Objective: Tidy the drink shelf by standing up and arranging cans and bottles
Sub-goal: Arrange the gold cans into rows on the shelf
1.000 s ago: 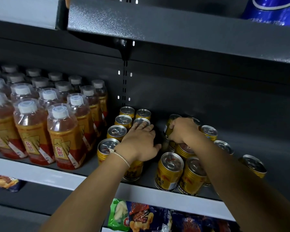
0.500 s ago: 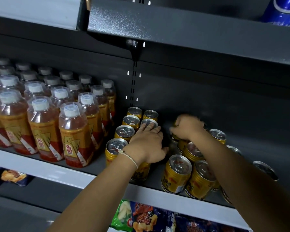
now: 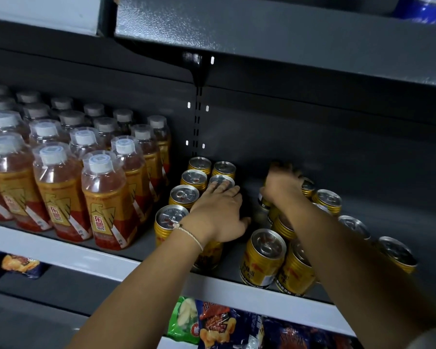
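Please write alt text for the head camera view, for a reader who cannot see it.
Two bare hands work among gold cans on a dark shelf: the left hand rests flat on the left rows, and the blurred right hand grips a can further back. Orange bottles stand upright to the left, with snack bags below.
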Available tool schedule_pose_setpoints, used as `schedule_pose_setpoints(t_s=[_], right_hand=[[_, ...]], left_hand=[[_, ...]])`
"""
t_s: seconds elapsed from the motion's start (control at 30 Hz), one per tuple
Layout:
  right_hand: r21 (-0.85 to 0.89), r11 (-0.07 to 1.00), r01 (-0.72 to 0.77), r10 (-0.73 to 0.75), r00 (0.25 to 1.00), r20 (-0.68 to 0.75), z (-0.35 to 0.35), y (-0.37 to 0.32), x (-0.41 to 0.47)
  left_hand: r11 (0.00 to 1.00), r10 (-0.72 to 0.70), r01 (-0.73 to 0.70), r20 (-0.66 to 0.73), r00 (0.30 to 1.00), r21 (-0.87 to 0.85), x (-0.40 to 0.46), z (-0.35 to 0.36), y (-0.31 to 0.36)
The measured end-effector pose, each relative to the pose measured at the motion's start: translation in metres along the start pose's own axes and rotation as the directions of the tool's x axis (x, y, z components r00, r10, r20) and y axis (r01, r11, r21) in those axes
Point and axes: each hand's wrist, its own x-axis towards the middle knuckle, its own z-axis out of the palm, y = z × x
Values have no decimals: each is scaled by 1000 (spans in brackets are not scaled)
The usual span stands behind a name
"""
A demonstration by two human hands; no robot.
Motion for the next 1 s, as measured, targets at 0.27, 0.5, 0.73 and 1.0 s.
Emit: schedule_pose_setpoints(t_s=[0.27,0.5,0.73,1.0], right_hand=[[2,1000,0,0,1000,-6,0,11,5],[146,986,81,-86,996,28,-8,20,7],[273,949,156,-185,979,87,-13,30,6],[254,966,54,-77,994,83,-8,27,10]], left_hand=[[1000,-1,1,5,1000,-3,0,0,-1],[988,24,-31,-53,998,-152,-1,-3,-5],[967,-74,41,-127,989,-251,3,-14,-15],[992,-101,93,-103,990,-86,11,-3,-18]])
